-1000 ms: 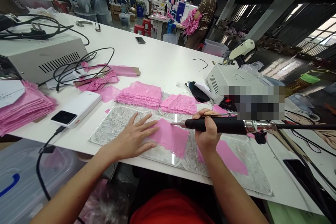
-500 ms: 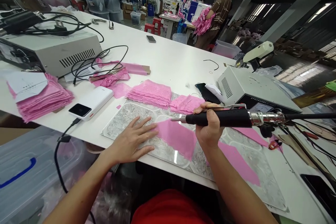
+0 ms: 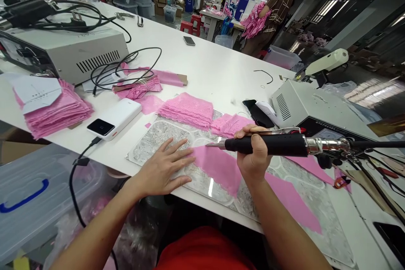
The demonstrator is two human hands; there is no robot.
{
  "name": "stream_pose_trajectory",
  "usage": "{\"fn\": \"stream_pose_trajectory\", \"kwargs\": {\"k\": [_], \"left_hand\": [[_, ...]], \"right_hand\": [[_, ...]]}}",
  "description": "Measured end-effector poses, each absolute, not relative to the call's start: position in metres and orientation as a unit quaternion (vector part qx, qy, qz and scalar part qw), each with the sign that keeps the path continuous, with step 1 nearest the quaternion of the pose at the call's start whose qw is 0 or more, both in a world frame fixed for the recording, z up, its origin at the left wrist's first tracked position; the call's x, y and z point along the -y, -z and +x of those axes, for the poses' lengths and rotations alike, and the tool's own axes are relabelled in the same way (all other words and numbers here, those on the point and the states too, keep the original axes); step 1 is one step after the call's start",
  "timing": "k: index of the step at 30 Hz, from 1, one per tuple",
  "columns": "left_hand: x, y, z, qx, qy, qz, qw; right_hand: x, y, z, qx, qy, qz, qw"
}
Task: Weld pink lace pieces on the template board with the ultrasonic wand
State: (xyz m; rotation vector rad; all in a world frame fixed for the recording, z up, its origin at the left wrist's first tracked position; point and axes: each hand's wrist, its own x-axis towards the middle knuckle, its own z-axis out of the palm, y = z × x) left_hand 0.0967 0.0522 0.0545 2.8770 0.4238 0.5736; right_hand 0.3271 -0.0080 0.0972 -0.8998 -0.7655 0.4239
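My right hand is wrapped round a black corded handpiece with a pointed metal tip, held nearly level and pointing left. Its tip meets the upper edge of a pink fabric piece near that piece's left end. My left hand lies flat with spread fingers, its fingertips on or beside the fabric's left end. Under both is a grey marbled board. A second pink fabric piece lies to the right, partly behind my right forearm. Behind are a neat pink fabric stack and a looser pile.
A white power bank and a paper-topped pink stack sit left. Grey control boxes stand on both sides, with loose cables. Orange-handled snips lie right. A person holding pink fabric stands beyond the table.
The handpiece tip has slid slightly left along the fabric's upper edge. My left hand keeps its place on the board. The whole view has shifted a little.
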Motion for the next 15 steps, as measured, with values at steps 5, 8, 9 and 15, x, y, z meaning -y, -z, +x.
{"fn": "stream_pose_trajectory", "kwargs": {"k": [5,8,9,15], "left_hand": [[-0.051,-0.054,0.096,-0.149,-0.191,0.966,0.089],[-0.049,-0.055,0.097,-0.156,-0.200,0.963,0.089],[-0.049,-0.055,0.097,-0.158,-0.206,0.962,0.088],[-0.046,-0.053,0.096,-0.172,-0.240,0.953,0.071]], "right_hand": [[0.007,-0.097,0.328,0.378,-0.193,-0.410,0.807],[0.007,-0.097,0.326,0.374,-0.193,-0.414,0.807],[0.007,-0.098,0.325,0.371,-0.196,-0.414,0.808],[0.009,-0.096,0.315,0.373,-0.242,-0.409,0.797]]}}
